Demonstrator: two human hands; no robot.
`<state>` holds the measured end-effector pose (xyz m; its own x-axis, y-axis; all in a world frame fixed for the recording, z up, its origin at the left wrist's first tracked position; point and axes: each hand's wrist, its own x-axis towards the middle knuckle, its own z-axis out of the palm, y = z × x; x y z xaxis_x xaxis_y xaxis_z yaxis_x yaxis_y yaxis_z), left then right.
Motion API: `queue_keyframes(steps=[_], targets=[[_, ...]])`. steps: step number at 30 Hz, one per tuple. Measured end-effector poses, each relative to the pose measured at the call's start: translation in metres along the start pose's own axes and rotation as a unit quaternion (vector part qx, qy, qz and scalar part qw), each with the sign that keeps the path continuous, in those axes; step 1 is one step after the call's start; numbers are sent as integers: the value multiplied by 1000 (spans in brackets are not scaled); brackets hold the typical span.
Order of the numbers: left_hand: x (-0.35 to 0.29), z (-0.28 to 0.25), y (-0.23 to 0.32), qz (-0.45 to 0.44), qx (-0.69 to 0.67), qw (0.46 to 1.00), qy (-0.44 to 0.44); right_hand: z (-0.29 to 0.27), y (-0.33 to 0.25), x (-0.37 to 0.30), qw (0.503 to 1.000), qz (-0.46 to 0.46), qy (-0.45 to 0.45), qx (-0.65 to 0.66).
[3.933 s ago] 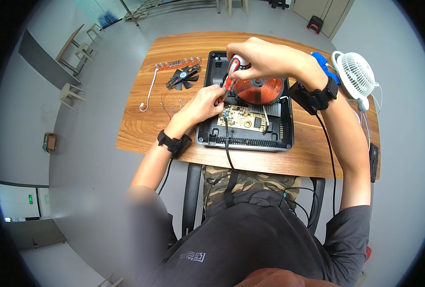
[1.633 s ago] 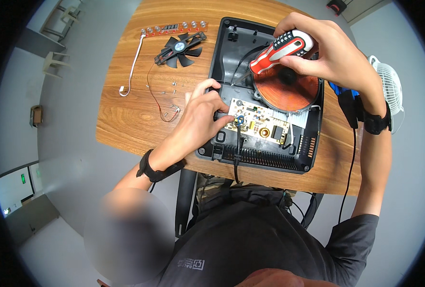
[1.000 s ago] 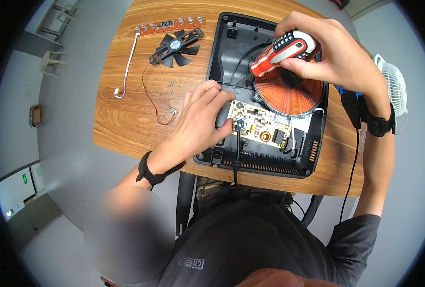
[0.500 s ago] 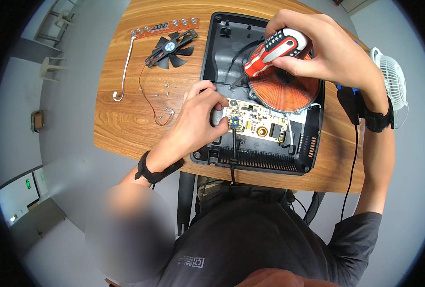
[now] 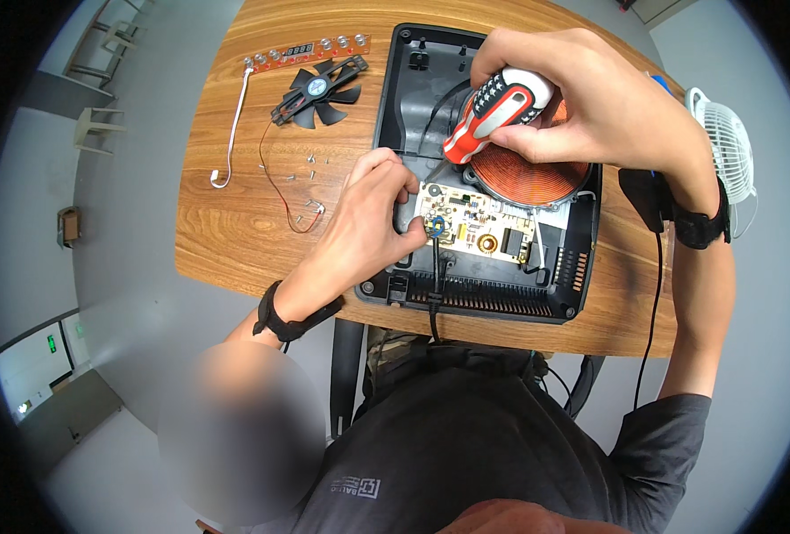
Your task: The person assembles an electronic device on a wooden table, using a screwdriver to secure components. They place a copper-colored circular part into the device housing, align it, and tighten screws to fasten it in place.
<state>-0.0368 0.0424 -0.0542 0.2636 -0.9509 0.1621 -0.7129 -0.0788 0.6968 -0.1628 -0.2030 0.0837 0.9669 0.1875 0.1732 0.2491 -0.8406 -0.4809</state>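
An opened black appliance housing (image 5: 417,102) lies on the wooden table (image 5: 234,222). Inside it are a copper coil (image 5: 537,182) and a pale circuit board (image 5: 479,227). My right hand (image 5: 582,98) grips a red, white and black screwdriver (image 5: 493,111), its tip pointing down at the board's upper left corner. My left hand (image 5: 372,218) rests on the housing's left side, fingers pinching at the board's left edge by a black cable (image 5: 435,276).
A black fan (image 5: 319,89) with red wires, a strip of small red-based parts (image 5: 310,53), a white cable (image 5: 233,133) and several loose screws (image 5: 301,173) lie left of the housing. A white desk fan (image 5: 724,147) stands at the table's right edge.
The view has drawn closer to the table since the earliest frame. My right hand has tilted the screwdriver tip down toward the board, and my left hand has slid to the board's left edge.
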Motion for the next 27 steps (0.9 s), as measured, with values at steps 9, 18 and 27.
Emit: queue_keyframes(steps=[9,18,27], targets=[[-2,1,1,-3,-17,1000,5,6,-8,4,999,20,-30,-11],[0,0,4,14,-6,1000,19,4,-17,7,998,47,-46,-21],[-2,3,2,20,1,999,28,17,-18,16,999,-6,-5,-52]])
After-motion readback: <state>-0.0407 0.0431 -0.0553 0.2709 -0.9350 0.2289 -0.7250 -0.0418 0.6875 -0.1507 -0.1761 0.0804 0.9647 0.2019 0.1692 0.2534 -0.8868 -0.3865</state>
